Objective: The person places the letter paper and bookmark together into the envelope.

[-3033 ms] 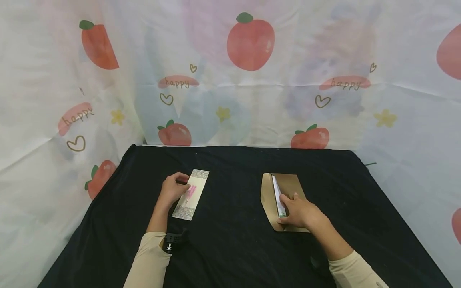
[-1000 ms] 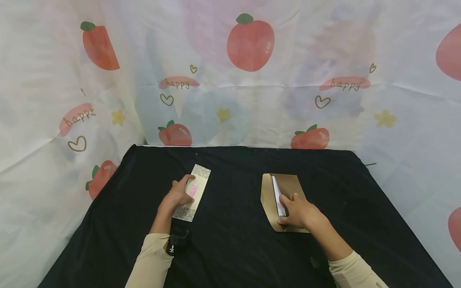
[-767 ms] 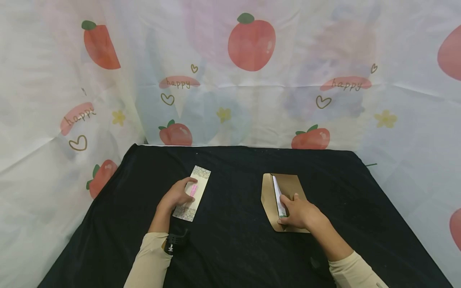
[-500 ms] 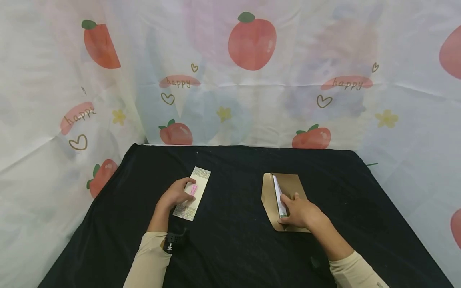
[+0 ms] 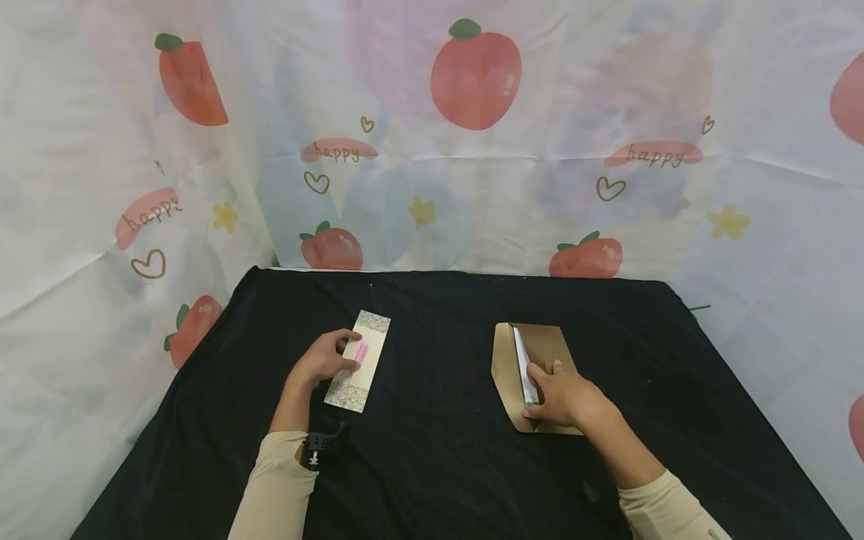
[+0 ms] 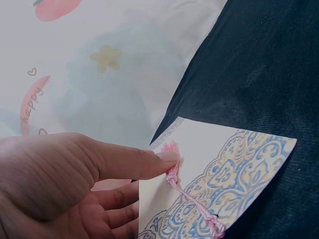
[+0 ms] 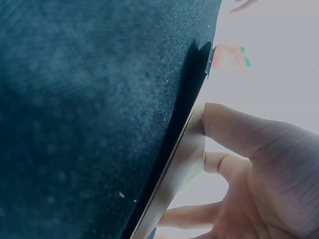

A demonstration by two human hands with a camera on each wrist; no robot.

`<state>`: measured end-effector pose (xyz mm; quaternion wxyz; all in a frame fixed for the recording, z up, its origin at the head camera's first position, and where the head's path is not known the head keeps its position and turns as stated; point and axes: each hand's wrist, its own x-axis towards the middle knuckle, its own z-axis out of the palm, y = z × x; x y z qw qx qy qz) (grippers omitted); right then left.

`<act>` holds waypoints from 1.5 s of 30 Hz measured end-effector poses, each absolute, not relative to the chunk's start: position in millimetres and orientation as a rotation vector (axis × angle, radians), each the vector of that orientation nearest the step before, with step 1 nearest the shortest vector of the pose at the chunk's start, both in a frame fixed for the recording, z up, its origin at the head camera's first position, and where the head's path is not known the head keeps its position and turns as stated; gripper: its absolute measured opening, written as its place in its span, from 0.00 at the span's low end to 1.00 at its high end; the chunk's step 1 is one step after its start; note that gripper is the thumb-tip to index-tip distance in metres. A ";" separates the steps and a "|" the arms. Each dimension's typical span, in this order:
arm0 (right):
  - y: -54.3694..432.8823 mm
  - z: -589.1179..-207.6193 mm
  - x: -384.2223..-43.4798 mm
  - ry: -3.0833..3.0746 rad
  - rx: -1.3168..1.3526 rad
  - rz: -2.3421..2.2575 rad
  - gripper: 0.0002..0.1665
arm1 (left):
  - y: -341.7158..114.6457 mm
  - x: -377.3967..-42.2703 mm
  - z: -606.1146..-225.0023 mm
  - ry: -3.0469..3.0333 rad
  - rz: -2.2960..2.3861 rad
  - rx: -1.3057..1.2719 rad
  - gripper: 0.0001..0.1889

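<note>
My left hand (image 5: 319, 361) pinches a cream bookmark (image 5: 373, 366) by its left edge, in the head view. Its two ends carry patterned bands, blue and yellow in the left wrist view. There my thumb lies on top, against a pink tassel (image 6: 173, 174) on a twisted cord, and the other fingers pass behind the card. Over to the right, a brown paper envelope (image 5: 508, 379) lies with its flap spread to the left. My right hand (image 5: 567, 394) grips it at the mouth, thumb at the near edge. White paper (image 5: 524, 363) shows inside the opening.
A black cloth (image 5: 432, 465) covers the table under both items. Behind and to the left hangs a pale curtain (image 5: 432, 195) printed with fruit, hearts and stars. A black strap (image 5: 320, 444) sits on the left wrist.
My left hand reached further over the bookmark, then drew back slightly left with it. The tassel shifted under the thumb. The right hand and envelope stay put.
</note>
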<state>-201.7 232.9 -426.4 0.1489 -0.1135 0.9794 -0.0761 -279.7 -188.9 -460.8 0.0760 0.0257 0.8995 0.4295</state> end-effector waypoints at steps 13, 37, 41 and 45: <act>232.9 -426.9 -202.4 2.811 -0.338 -0.231 0.38 | -192.9 -279.1 -459.8 2.670 1.344 0.091 0.31; 232.4 -426.9 -202.1 2.816 -0.349 -0.230 0.37 | -173.9 -278.2 -457.9 2.619 1.624 0.092 0.32; 234.7 -427.8 -200.8 2.814 -0.333 -0.232 0.35 | -166.6 -278.4 -459.2 2.612 1.633 0.096 0.33; 235.7 -426.5 -199.4 2.817 -0.348 -0.240 0.34 | -159.4 -278.9 -461.2 2.617 1.644 0.078 0.33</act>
